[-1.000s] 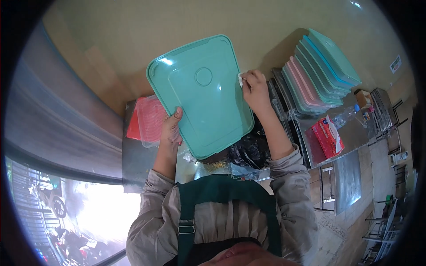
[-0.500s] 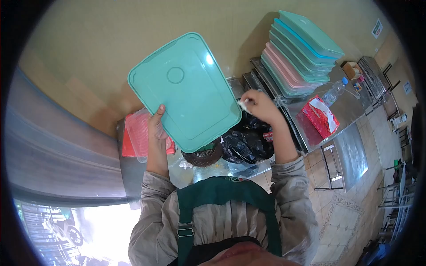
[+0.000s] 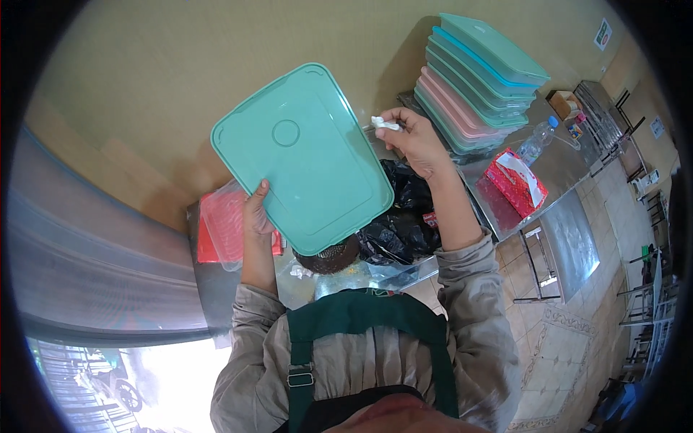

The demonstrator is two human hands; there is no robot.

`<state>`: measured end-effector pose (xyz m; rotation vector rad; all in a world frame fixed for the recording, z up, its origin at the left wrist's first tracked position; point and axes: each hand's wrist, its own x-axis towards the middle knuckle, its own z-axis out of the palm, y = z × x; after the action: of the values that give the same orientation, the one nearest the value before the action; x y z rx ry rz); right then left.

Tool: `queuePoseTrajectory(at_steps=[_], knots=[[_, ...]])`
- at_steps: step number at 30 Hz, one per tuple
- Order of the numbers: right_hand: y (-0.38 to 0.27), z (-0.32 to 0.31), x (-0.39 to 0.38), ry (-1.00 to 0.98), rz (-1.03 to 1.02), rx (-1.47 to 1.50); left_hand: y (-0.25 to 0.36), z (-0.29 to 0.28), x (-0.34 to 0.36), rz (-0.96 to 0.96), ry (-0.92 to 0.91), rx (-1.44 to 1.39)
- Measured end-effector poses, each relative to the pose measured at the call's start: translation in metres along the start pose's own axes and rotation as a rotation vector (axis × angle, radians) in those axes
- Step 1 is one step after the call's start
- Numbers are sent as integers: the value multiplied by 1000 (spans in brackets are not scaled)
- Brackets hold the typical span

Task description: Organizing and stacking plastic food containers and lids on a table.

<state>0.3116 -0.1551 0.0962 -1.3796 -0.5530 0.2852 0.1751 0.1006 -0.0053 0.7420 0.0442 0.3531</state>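
Note:
My left hand point(image 3: 258, 209) grips the lower left edge of a large mint-green plastic lid point(image 3: 307, 166), thumb on its face and the fingers hidden behind. The lid is tilted up in front of me, over the table. Just off its right edge, my right hand point(image 3: 415, 141) pinches a crumpled white tissue point(image 3: 385, 124) between thumb and fingers, apart from the lid. Below the lid a dark brown round thing point(image 3: 328, 258) shows in part. A black plastic bag point(image 3: 397, 234) lies beside it, under my right forearm.
A tall stack of green, blue and pink lidded containers point(image 3: 480, 79) stands at the back right. Nearer are a red tissue box point(image 3: 516, 184) and a clear bottle point(image 3: 538, 141). At left lie a clear pink-tinted tray point(image 3: 225, 224) and a red item. Another crumpled tissue point(image 3: 301, 272) rests on the metal table.
My right hand has risen with the tissue from the lid's lower right corner to beside its upper right edge. The lid has shifted slightly lower in view, still in my left hand.

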Motion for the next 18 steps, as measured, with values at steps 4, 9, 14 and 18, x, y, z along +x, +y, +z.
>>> queuePoseTrajectory(at_steps=[4, 9, 14, 18], knots=[[15, -2, 9, 22, -167, -418, 0, 23, -7, 6, 24, 63], [26, 2, 12, 205, -533, -730, 0, 32, -7, 65, 5, 138], [12, -4, 4, 191, -451, -644, 5, 50, -11, 113, 3, 184], [9, -16, 3, 101, -162, -361, 3, 56, -9, 97, -5, 216]])
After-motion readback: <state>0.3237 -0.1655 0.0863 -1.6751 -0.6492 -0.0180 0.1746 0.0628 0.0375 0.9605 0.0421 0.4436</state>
